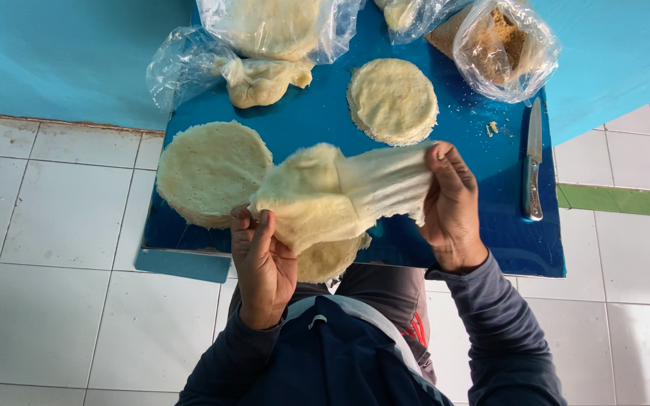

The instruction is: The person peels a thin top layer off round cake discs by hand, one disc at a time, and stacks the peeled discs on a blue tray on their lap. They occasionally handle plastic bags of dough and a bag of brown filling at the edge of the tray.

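**Dough stretched thin between two hands over blue board**

Dough first: a pale cream, soft, stringy sheet of dough (332,197) hangs in the air above the near edge of the glossy blue rectangular board (483,233). Left hand (263,259) is closed on its thick, bunched near-left end; right hand (451,201) pinches the far-right end, where the sheet is pulled thin and streaky.

Risks, as I judge them:
- The thin stretch beside the right hand looks likeliest to tear if pulled wider.
- The heavy lump sags over the board's near edge; a slipped grip could drop it onto the lap or the white tiled floor (62,225).

Below the sheet, partly hidden, lies a round flat disc (325,262) at the board's near edge. A larger pale round disc (211,171) sits at left, another round disc (394,101) further off.

Containers, far side:
- clear plastic bag (272,26) holding a big pale dough mass;
- crumpled clear bag (186,68), open, with a dough lump (263,81) spilling from it;
- clear bag (502,49) at right with brown crumbly stuff;
- a further clear bag (411,13), cut off by the frame, contents pale.

Steel-bladed knife (533,162) lies at the right edge, apart from both hands.
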A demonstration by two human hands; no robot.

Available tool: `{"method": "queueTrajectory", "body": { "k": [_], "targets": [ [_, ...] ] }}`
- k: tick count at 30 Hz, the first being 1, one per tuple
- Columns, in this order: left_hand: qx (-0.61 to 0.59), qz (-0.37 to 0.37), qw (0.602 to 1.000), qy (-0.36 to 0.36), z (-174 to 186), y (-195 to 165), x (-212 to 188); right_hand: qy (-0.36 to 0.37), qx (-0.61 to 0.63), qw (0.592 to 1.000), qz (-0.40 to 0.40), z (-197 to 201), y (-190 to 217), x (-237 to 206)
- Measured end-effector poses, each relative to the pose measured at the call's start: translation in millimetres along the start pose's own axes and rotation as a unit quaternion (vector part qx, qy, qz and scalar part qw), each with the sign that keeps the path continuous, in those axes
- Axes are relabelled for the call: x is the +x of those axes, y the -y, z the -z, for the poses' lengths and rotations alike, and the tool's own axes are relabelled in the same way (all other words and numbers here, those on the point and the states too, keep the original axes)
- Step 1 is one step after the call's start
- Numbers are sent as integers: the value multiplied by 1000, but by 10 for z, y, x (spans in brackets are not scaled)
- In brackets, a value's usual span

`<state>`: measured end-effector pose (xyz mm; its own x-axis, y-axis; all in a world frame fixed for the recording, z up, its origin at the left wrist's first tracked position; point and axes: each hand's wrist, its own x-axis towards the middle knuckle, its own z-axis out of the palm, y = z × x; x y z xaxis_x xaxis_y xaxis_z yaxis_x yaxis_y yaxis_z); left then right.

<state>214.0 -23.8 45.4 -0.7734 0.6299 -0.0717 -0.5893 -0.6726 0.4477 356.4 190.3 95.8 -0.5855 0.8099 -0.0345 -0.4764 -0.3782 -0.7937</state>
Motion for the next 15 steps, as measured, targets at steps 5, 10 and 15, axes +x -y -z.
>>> {"method": "queueTrajectory", "body": {
  "k": [5, 10, 15],
  "targets": [
    [18, -5, 999, -34, -28, -34, 1, -18, -25, 999, 35, 166, 210, 38],
    [57, -48, 996, -48, -48, -79, 8, -42, -101, 988, 112, 436, 589, 324],
    [82, -33, 995, -49, -56, -52, -34, 12, -366, 879, 306, 562, 728, 1174]
  ]
}}
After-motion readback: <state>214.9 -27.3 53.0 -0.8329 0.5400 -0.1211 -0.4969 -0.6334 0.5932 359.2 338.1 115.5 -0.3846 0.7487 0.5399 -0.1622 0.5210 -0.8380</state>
